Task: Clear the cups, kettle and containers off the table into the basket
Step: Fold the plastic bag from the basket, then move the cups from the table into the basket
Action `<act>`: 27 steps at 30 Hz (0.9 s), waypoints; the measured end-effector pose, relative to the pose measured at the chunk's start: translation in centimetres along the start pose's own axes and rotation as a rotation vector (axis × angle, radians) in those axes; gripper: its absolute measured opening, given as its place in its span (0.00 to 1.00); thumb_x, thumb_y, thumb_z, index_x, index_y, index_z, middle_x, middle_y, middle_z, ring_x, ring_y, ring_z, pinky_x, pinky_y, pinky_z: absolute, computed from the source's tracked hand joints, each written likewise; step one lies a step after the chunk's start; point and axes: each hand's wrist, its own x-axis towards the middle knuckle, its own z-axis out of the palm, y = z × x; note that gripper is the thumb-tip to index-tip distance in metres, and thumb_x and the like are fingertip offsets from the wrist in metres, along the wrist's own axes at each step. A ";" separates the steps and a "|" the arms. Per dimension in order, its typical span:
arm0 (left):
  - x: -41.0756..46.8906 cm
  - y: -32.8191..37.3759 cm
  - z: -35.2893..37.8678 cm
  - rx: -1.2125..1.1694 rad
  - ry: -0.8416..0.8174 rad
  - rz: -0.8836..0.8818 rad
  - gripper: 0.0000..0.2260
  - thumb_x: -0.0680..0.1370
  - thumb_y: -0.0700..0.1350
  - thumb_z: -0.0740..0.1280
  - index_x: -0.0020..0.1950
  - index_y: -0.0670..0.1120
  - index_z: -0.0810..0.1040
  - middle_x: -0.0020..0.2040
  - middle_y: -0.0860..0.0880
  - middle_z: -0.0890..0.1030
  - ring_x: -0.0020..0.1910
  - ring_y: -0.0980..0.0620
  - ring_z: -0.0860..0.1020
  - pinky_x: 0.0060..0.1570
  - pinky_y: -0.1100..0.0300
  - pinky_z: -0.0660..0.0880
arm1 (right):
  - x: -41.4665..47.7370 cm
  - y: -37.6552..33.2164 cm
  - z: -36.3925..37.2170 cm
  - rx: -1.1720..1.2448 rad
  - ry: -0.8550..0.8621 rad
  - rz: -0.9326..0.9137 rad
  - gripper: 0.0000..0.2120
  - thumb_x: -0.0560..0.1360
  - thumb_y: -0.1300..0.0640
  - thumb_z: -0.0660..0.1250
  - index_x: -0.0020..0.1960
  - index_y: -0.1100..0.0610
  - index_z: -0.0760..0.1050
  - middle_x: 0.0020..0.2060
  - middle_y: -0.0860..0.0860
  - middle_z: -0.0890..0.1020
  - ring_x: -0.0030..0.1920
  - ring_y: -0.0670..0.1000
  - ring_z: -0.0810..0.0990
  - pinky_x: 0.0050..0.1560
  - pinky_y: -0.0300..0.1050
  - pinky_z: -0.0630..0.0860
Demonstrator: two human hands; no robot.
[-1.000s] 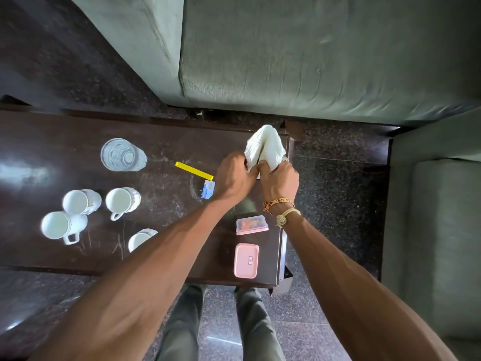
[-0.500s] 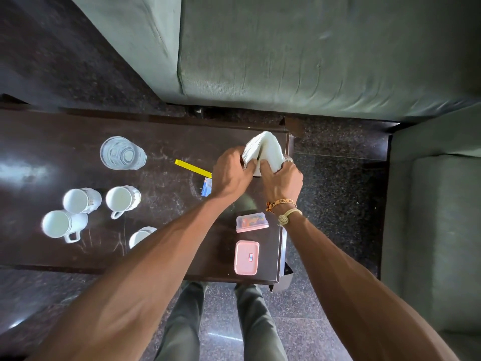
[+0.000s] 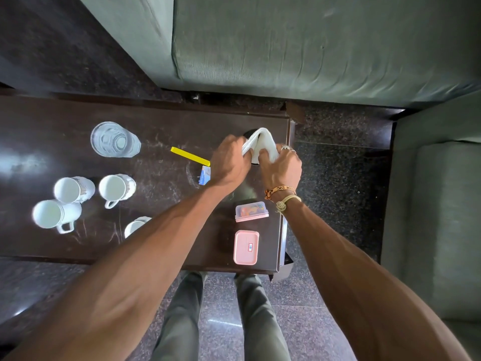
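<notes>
- Two hands meet over the far right corner of the dark counter (image 3: 169,121), both on a folded white cloth (image 3: 263,143).
- The left hand (image 3: 229,162) pinches the cloth's left edge, its fingers curled and closed on the fabric.
- The right hand (image 3: 281,168) grips the cloth's right side, with its fingers (image 3: 265,153) curled into the folds and rings (image 3: 286,147) on two of them.
- The cloth sits between the two sets of fingers and rises in a peak above them.
- A dark round object (image 3: 250,132) shows just under the cloth's far edge. It may be the kettle, but most of it is hidden.
- Two bracelets (image 3: 281,190) circle the right wrist.
- Just below the right wrist a clear container (image 3: 251,211) with a pink lid stands on the counter, and a pink container (image 3: 246,247) lies nearer the front edge. Both are apart from the hands.
- Four white mugs are grouped at the left: one at the back left (image 3: 74,188), one beside it (image 3: 117,187), one in front (image 3: 56,213), and one (image 3: 136,225) partly hidden by the left forearm.
- A glass (image 3: 114,139) stands behind the mugs.
- A yellow strip (image 3: 190,156) and a small blue packet (image 3: 204,175) lie just left of the left hand.
- A grey-green sofa (image 3: 312,48) runs beyond the counter, on a dark speckled floor (image 3: 338,139).
</notes>
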 end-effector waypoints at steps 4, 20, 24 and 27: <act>0.3 0.2 0.2 0.009 -0.019 -0.028 0.11 0.78 0.45 0.66 0.57 0.41 0.78 0.52 0.42 0.77 0.52 0.40 0.77 0.49 0.50 0.71 | 0.1 0.1 0.1 -0.009 -0.008 0.005 0.11 0.74 0.49 0.66 0.36 0.52 0.70 0.36 0.52 0.77 0.37 0.54 0.73 0.38 0.42 0.64; -6.1 -1.5 -8.0 -0.160 0.026 -0.081 0.18 0.74 0.48 0.70 0.63 0.48 0.75 0.51 0.51 0.79 0.52 0.49 0.77 0.49 0.54 0.74 | -6.7 -0.6 -5.9 -0.021 0.017 0.037 0.28 0.62 0.29 0.68 0.49 0.49 0.73 0.43 0.47 0.76 0.43 0.49 0.75 0.37 0.40 0.66; -7.7 -2.0 -12.7 -0.182 0.062 -0.043 0.17 0.74 0.46 0.70 0.62 0.47 0.76 0.51 0.50 0.79 0.51 0.49 0.78 0.50 0.57 0.73 | -10.2 -2.8 -7.8 0.008 0.090 0.028 0.35 0.63 0.30 0.69 0.61 0.52 0.77 0.51 0.50 0.81 0.52 0.52 0.79 0.47 0.42 0.72; -9.2 -2.4 -16.6 -0.186 0.084 -0.010 0.16 0.74 0.45 0.70 0.62 0.46 0.76 0.52 0.49 0.80 0.50 0.50 0.78 0.49 0.60 0.69 | -13.1 -5.5 -8.9 0.056 0.151 0.005 0.33 0.64 0.32 0.69 0.61 0.52 0.77 0.50 0.50 0.81 0.52 0.53 0.79 0.50 0.45 0.74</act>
